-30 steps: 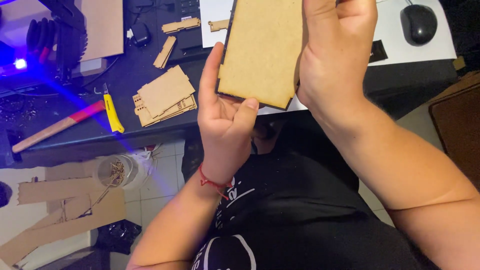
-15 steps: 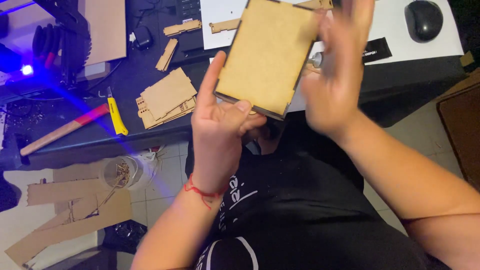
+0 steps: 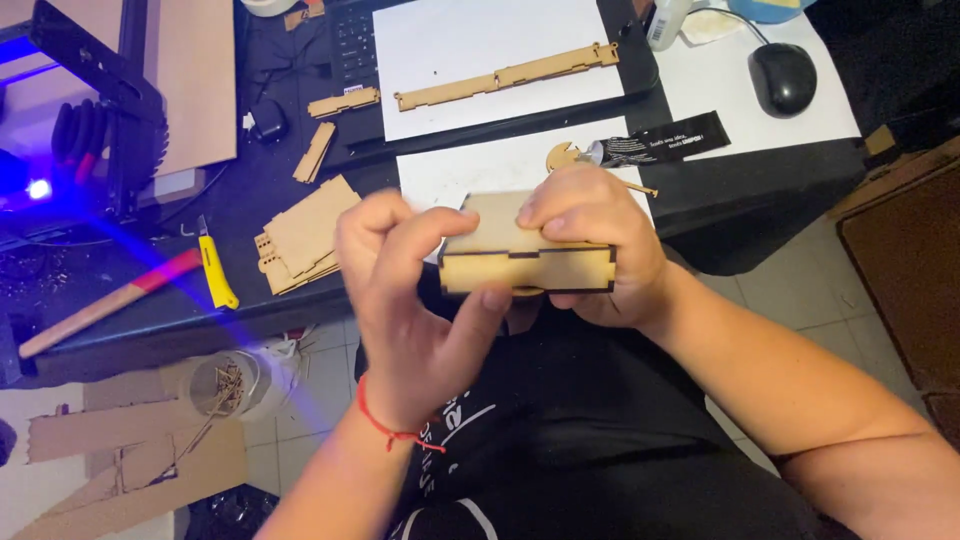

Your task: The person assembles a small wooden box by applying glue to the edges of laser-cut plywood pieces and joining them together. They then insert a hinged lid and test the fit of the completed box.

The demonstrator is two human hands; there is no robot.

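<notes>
Both hands hold a small laser-cut wooden box in front of my body, just before the dark desk edge. The box lies nearly flat, its notched side panel facing me. My left hand, with a red string around the wrist, grips the box's left end, thumb under the front panel. My right hand wraps over the top and right end, fingers curled on the lid.
On the dark desk lie a stack of cut wooden panels, a yellow utility knife, a red-handled stick, a long notched strip on white paper, a black packet and a mouse. A laser machine glows blue at left.
The box was held upright with its broad flat face toward me; both hands have tipped it down to lie nearly flat and lowered it closer to my body.
</notes>
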